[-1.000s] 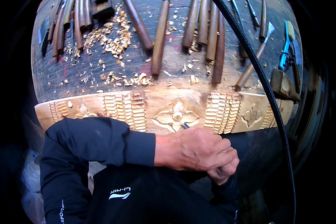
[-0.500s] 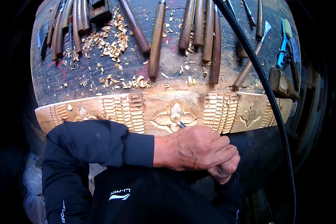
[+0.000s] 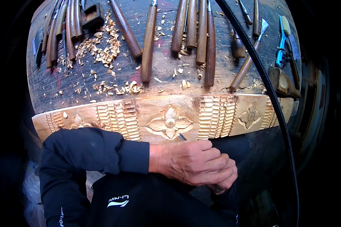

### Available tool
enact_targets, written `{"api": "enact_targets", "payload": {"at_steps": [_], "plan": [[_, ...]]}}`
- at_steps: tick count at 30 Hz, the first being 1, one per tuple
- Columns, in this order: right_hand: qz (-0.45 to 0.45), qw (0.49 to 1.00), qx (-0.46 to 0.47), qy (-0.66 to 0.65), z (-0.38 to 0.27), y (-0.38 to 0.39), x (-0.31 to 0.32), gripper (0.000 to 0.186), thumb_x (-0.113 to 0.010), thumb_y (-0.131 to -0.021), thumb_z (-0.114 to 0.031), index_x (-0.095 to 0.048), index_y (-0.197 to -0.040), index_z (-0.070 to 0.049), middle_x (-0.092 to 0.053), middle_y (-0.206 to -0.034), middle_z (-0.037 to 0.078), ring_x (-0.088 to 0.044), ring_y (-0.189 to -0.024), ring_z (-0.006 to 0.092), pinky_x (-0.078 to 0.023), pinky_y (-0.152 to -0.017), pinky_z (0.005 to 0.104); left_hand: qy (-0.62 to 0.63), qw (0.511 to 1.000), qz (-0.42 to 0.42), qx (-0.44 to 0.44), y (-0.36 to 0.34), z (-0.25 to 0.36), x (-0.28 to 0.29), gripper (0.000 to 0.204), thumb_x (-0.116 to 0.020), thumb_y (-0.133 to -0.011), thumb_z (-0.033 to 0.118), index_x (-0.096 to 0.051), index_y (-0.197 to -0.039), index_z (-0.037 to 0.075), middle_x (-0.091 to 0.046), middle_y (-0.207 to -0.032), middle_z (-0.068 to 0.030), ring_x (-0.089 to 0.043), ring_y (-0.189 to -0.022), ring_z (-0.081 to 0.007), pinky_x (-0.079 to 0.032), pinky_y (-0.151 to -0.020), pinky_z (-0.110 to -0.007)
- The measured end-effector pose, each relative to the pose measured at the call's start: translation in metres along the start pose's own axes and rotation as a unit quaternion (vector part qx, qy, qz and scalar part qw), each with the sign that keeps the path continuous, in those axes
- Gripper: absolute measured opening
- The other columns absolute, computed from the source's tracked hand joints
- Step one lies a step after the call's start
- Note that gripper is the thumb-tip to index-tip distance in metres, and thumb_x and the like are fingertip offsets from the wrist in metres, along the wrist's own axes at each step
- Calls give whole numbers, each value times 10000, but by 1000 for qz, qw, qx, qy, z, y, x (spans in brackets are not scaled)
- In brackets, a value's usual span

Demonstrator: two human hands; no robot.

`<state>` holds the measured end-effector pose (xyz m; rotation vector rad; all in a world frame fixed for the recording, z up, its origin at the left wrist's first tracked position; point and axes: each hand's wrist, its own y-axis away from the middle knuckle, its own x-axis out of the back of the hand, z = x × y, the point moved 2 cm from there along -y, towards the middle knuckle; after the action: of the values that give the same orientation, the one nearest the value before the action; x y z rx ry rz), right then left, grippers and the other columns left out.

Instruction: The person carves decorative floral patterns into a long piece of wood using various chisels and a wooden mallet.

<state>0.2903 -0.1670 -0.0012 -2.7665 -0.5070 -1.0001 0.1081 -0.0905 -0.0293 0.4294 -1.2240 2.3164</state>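
Note:
A long pale wooden board carved with ridged bands and four-petal flowers lies along the bench's near edge. My left hand reaches across from the left, fingers closed around a carving chisel, whose metal shaft points up-left at the lower edge of the middle flower. My right hand is closed just right of and beneath the left, on the same chisel; its handle is hidden by both hands.
Several wooden-handled chisels and pale shavings cover the dark worn bench. A dark block stands at the back. At right lie a blue brush and a wooden mallet. A black braided cable hangs diagonally through the view.
Both hands and the chisel have moved down toward me, the chisel's blade drawing back from near the flower's centre to its lower edge. The view has also shifted slightly.

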Motion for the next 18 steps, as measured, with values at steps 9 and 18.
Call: {"api": "enact_targets", "payload": {"at_steps": [9,18], "plan": [[-81,988,42,122,7,-5,11,379,-853,-961,-226,-588,-1095,9,-637,-923,116,-685,-789,259,-524,-680,356,23,999,-13,42,1,-2,-4,396,-675,-1030,213,-692,-1382,33,-712,-1097,-47,-598,-756,-99,-421,-613,-255],[30,997,62,38,-8,-32,9,251,-911,-850,-42,-738,-1023,12,-740,-862,119,-768,-718,307,-564,-582,374,71,995,0,68,-4,-7,-1,396,-685,-1005,207,-706,-1357,28,-705,-1069,-53,-615,-750,-117,-446,-589,-273]]}}
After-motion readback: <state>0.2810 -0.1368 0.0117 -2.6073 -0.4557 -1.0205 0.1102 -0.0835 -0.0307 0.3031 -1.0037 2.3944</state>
